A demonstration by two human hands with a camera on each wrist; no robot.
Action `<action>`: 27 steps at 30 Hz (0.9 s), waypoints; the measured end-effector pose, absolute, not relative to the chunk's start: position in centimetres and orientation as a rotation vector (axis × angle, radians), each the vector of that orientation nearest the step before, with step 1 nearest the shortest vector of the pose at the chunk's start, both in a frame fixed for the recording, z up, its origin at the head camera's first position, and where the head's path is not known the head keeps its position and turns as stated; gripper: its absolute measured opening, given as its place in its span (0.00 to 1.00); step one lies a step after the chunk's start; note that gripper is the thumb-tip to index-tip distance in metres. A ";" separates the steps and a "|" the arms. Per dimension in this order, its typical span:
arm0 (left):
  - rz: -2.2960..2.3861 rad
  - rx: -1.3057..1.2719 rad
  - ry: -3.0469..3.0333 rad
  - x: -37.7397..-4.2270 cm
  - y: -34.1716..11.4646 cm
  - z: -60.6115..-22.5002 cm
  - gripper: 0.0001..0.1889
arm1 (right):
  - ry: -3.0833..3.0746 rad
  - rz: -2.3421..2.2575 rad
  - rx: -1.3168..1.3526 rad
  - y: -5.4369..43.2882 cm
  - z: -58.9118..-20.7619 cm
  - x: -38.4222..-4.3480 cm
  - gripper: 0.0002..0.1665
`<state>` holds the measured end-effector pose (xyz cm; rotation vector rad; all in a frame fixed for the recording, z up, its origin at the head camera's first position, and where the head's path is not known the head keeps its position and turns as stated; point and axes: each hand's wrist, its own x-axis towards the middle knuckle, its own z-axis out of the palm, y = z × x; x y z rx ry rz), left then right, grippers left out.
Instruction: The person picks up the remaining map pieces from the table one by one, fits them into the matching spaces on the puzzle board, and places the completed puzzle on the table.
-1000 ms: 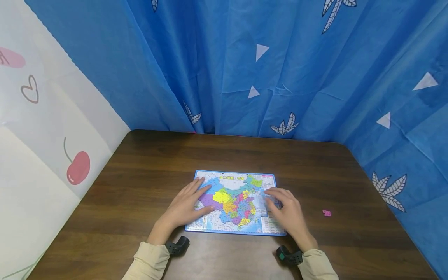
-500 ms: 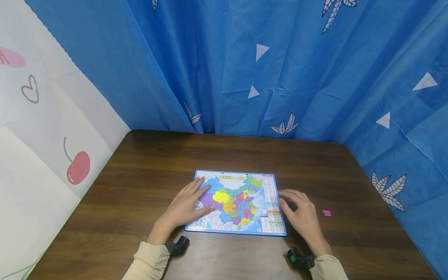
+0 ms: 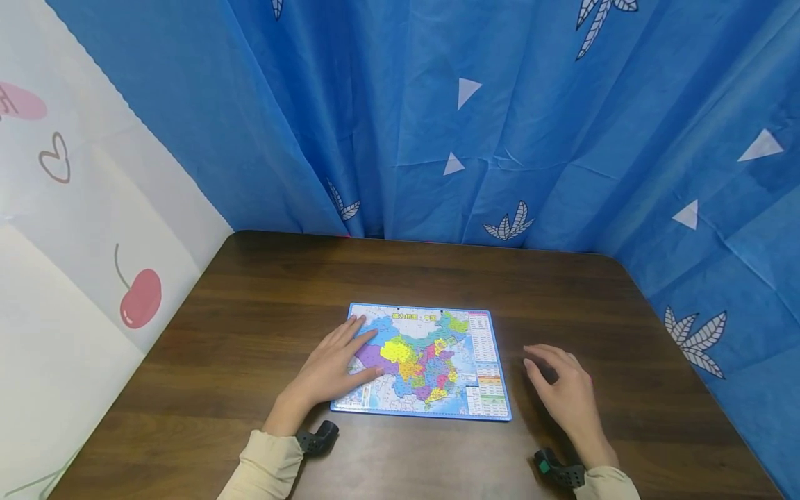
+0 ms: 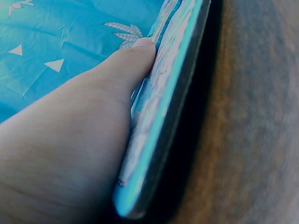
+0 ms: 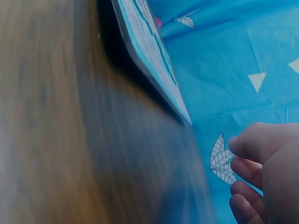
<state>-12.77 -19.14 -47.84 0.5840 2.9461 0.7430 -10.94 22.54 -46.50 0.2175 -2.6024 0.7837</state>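
A colourful map jigsaw board [image 3: 431,357] with a blue border lies flat on the table in the head view. My left hand [image 3: 331,364] rests on its left part, fingers spread and straight. The left wrist view shows that thumb lying along the face of the board [image 4: 159,93]. To the right of the board my right hand [image 3: 567,392] hovers above the tabletop, fingers loosely bent and holding nothing. A small pink puzzle piece [image 3: 591,380] is mostly hidden behind this hand. In the right wrist view the fingers stand apart from the board's edge.
The dark wooden table [image 3: 281,278] reaches back to a blue curtain [image 3: 400,139] with leaf and triangle prints. A white patterned cloth [image 3: 75,243] hangs along the left side. Each wrist wears a black camera mount.
My right hand has moved right, from over the board's right edge onto the table side, and now covers most of the pink piece. The left hand and the board have stayed put.
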 end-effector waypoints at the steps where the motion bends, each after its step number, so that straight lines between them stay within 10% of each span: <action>1: 0.742 0.584 2.944 -12.8 -19.1 -47.8 0.43 | -2.602 0.776 0.213 22.8 -46.6 -10.8 0.15; 27: 0.742 0.590 2.952 -12.8 -19.2 -47.8 0.42 | -2.556 0.672 0.052 27.9 -47.1 -9.2 0.19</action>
